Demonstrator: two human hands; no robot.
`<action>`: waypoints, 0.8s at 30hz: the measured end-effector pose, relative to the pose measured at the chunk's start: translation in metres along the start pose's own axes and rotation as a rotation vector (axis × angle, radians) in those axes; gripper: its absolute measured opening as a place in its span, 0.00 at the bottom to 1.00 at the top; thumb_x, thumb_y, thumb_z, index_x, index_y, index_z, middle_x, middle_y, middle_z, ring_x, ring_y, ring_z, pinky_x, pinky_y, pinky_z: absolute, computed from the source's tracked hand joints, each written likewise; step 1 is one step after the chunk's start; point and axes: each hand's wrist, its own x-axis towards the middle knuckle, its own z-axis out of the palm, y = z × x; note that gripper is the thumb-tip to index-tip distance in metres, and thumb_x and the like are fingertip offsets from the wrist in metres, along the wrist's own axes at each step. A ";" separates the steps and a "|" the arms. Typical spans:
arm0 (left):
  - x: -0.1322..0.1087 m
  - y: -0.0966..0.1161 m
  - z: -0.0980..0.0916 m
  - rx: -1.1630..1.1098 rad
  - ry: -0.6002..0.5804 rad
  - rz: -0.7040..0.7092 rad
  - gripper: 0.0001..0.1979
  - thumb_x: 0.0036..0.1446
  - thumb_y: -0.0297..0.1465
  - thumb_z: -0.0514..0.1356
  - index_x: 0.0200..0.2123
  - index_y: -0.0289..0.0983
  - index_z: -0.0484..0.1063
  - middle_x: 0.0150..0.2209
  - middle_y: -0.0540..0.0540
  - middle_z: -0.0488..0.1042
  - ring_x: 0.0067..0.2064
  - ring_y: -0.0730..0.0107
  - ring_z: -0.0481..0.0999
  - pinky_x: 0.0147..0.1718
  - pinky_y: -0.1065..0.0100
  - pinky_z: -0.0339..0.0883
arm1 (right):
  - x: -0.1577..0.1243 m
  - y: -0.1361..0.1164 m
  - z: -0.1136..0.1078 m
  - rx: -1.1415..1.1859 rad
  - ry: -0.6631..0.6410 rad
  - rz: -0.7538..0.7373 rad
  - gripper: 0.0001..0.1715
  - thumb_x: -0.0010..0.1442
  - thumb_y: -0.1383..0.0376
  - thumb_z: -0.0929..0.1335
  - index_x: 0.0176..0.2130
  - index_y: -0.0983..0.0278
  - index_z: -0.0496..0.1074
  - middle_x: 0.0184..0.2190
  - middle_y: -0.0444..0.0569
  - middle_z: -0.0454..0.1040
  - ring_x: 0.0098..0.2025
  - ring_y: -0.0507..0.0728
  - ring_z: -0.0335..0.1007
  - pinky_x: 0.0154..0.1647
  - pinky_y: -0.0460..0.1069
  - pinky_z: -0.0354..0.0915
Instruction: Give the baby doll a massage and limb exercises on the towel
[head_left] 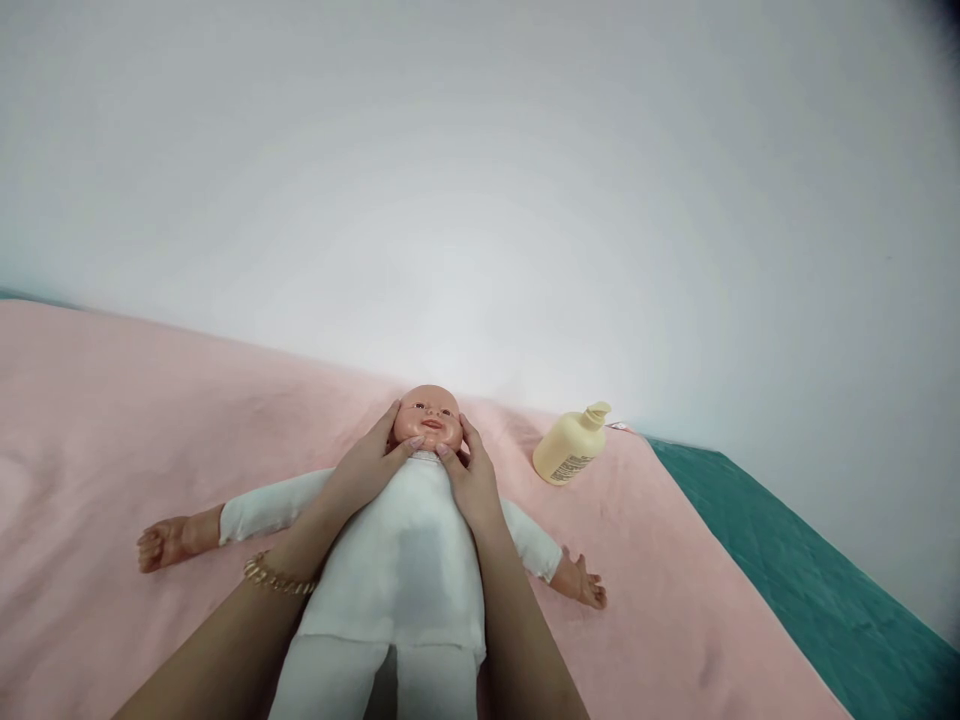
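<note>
A baby doll (420, 540) with a white cloth body lies on its back, its arms spread wide and its legs toward me. My left hand (371, 465) cups one side of the doll's head (431, 412), thumb near the chin and fingers along the cheek. On the opposite side my right hand (472, 475) does the same, its thumb also by the chin. Both hands grip the head between them; some fingertips are hidden behind it. A beaded bracelet (277, 577) circles my left wrist.
A pale yellow pump bottle (568, 450) stands to the right of the doll's head. Beneath everything spreads a pink cloth (660, 600), with a green surface (795, 570) showing past its right edge. A plain white wall (480, 200) rises behind.
</note>
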 end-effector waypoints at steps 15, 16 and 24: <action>0.001 0.003 -0.007 -0.055 -0.033 0.000 0.40 0.62 0.48 0.50 0.71 0.35 0.45 0.68 0.42 0.56 0.66 0.54 0.60 0.63 0.56 0.55 | -0.003 -0.018 -0.011 0.031 -0.072 0.028 0.42 0.55 0.48 0.70 0.63 0.61 0.64 0.62 0.49 0.66 0.65 0.63 0.60 0.64 0.58 0.61; 0.002 0.003 -0.008 -0.050 -0.034 0.005 0.40 0.62 0.48 0.50 0.71 0.36 0.45 0.67 0.42 0.57 0.65 0.54 0.62 0.63 0.56 0.56 | -0.002 -0.017 -0.012 0.044 -0.078 0.032 0.43 0.55 0.47 0.70 0.64 0.61 0.63 0.63 0.50 0.65 0.65 0.63 0.60 0.64 0.58 0.61; -0.001 0.011 -0.010 -0.020 -0.070 -0.034 0.40 0.63 0.47 0.48 0.71 0.32 0.42 0.68 0.41 0.55 0.67 0.55 0.58 0.64 0.59 0.52 | 0.000 -0.009 -0.015 0.108 -0.102 0.041 0.42 0.56 0.48 0.71 0.64 0.60 0.62 0.64 0.48 0.63 0.65 0.61 0.61 0.65 0.57 0.60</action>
